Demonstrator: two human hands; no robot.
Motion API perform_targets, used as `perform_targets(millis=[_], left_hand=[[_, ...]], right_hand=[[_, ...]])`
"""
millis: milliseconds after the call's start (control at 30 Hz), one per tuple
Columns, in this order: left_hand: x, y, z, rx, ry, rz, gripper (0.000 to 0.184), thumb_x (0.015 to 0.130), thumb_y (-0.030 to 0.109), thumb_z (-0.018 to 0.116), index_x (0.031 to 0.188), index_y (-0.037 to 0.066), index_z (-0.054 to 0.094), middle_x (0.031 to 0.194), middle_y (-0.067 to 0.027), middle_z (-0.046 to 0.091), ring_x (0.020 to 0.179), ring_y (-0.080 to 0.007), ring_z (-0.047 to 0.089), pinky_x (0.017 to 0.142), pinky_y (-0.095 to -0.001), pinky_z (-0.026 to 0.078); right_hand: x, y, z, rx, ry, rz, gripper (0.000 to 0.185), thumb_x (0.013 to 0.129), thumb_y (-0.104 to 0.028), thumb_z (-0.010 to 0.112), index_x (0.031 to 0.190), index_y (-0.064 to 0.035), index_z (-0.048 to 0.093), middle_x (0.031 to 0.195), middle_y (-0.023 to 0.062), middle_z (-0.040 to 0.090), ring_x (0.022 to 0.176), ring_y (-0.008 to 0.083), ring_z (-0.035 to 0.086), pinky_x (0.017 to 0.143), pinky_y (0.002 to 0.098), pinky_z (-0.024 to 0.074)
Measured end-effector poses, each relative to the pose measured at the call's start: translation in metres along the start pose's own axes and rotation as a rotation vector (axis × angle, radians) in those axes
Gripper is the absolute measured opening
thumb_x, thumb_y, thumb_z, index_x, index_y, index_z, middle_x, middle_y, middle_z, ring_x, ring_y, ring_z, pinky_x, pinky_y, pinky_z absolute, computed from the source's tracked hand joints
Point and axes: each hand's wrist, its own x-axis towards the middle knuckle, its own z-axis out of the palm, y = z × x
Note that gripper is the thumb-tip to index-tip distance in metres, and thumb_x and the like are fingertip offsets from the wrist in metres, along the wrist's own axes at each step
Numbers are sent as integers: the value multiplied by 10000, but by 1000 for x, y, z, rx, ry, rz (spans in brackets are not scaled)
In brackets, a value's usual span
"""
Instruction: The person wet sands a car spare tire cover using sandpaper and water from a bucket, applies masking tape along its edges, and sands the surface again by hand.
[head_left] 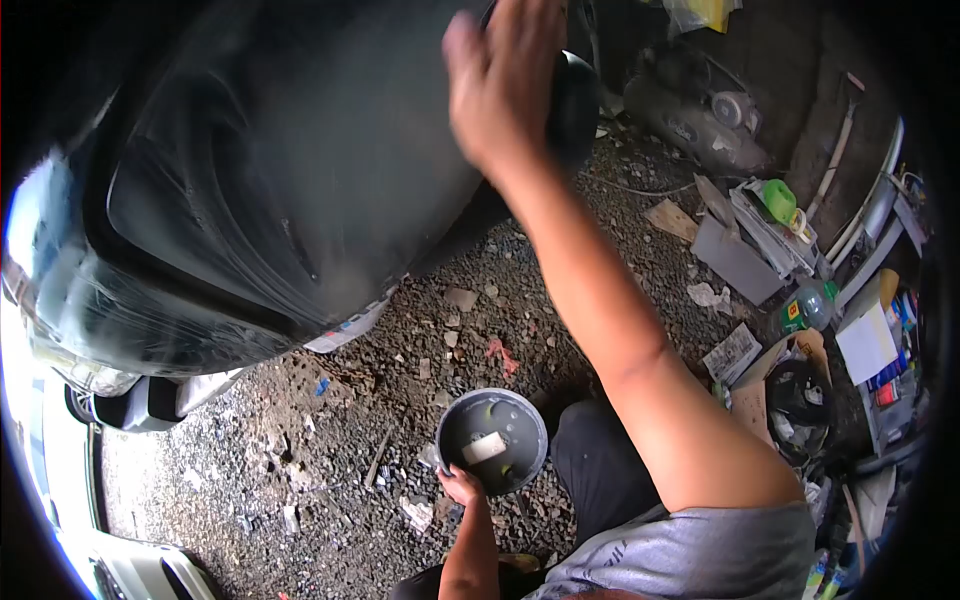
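Observation:
My left hand (463, 486) grips the rim of a round grey bucket (541, 437) at the lower middle. Murky water fills part of the bucket, and a pale block (485, 447) lies in it with small yellow-green bits. Stretched far forward, my right hand (505, 85) is against or just over the dark car panel (350, 130) near its far edge. Its fingers look blurred, and whatever may be under the palm is hidden. Whitish smears mark the dark, curved panel.
Gravel ground (400, 350) with scraps lies below. On the right are a green-capped bottle (808, 305), a cardboard box (752, 405), papers and boards. A shovel (835, 150) stands at the upper right. A white car (140, 570) shows at the lower left.

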Motion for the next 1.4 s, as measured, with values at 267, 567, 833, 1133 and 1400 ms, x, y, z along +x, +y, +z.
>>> perform_targets(millis=[267,567,833,1133,1400], left_hand=[[-17,32,-15,11,-27,-89,510,955,306,533,1356,-9,523,1312,-227,598,1202,-393,570,1047,-435,417],[-8,18,-4,-45,-40,-71,466,971,229,536,1348,-44,515,1361,-248,548,1266,-381,521,1089,-409,381],[-11,21,-9,-32,-23,-68,472,979,264,537,1348,-28,516,1351,-242,556,1269,-376,518,1085,-413,384],[-7,13,-4,-96,12,-23,527,949,310,531,1346,-37,513,1311,-263,581,1199,-407,564,1040,-436,415],[-6,6,1,-145,32,17,512,958,287,553,1347,-43,510,1290,-249,590,1198,-396,560,1047,-425,407]], right_hand=[[-9,13,-22,-182,-318,-419,722,963,-476,528,1505,-41,329,1569,198,318,1431,379,335,1140,528,294],[-41,-59,-6,-4,-507,-483,759,972,-517,488,1537,-47,300,1633,176,205,1505,367,203,1204,519,166],[113,-15,4,-182,-168,290,742,1057,-529,230,1554,19,174,1580,276,258,1491,362,228,1224,452,189],[34,-35,6,-49,-288,-553,711,951,-493,548,1478,-44,387,1558,216,336,1448,408,304,1178,500,240],[47,-99,35,-33,-97,-215,660,946,-401,579,1368,84,433,1431,359,393,1360,497,358,1148,570,247]])
